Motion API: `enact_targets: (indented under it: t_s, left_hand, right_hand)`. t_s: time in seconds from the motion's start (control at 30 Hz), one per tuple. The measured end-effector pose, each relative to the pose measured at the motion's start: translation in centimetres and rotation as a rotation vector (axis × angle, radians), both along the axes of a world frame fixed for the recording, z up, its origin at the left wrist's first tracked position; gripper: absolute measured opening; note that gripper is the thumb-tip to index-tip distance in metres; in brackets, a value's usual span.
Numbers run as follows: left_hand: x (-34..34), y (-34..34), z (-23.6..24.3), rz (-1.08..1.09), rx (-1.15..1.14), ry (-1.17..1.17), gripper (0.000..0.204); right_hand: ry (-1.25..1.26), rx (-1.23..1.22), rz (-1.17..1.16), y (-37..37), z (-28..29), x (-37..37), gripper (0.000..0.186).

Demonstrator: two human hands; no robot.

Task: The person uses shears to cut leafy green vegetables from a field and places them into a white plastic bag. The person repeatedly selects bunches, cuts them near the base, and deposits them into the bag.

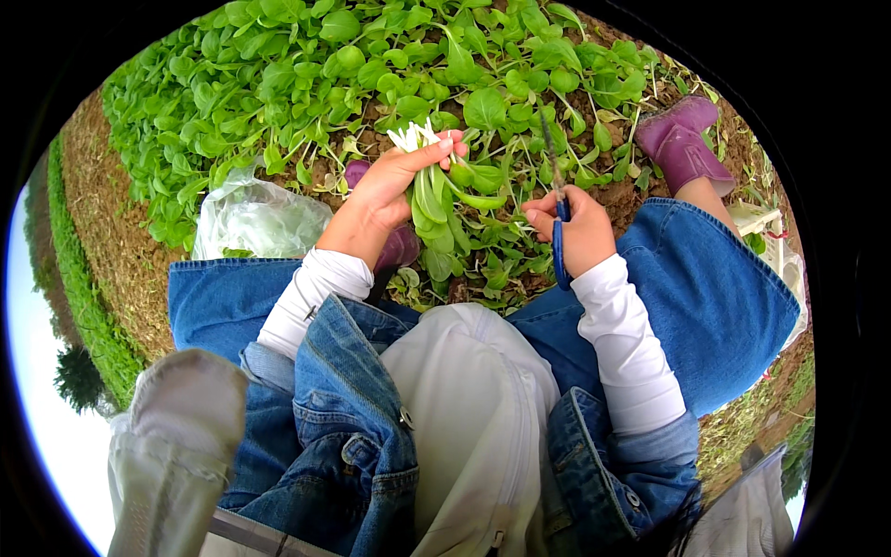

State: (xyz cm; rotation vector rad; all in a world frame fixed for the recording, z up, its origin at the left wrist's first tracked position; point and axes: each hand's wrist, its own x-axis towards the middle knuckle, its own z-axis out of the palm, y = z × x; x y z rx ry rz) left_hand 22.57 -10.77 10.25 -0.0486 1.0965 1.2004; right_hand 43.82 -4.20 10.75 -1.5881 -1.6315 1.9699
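Note:
My left hand is closed round a bunch of leafy greens. Their white cut stem ends point up and away from me, and the green leaves hang down toward my lap. To the right, my right hand grips a pair of scissors by the blue handles. The dark blades point away from me toward the growing plants and look nearly closed. Low leafy plants stand in the soil just beyond both hands.
A clear plastic bag with greens inside sits left of my left hand. My purple boots show, the right boot planted at the far right. A pale plastic crate stands beside my right knee. Dense greens fill the bed at far left.

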Motion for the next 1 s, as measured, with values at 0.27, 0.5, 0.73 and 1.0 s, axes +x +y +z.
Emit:
enact_targets:
  t_s: [0.27,0.5,0.73,1.0]
  left_hand:
    - [1.4,0.0,0.7,0.064,-0.016,-0.157,0.025]
    - [2.2,0.0,0.2,0.11,-0.001,-0.238,0.023]
    - [1.4,0.3,-1.3,0.319,0.06,-0.34,0.019]
    - [1.9,0.6,-0.9,0.475,-0.14,-0.109,0.013]
  right_hand:
    - [0.494,-0.033,-0.318,-0.9,2.2,-2.3,0.023]
    - [0.454,-0.125,-0.382,-1.5,2.5,-2.8,0.027]
    - [0.57,-0.143,-0.493,-1.6,3.3,-2.8,0.025]
    - [0.416,0.408,0.006,-2.4,3.8,-3.3,0.028]
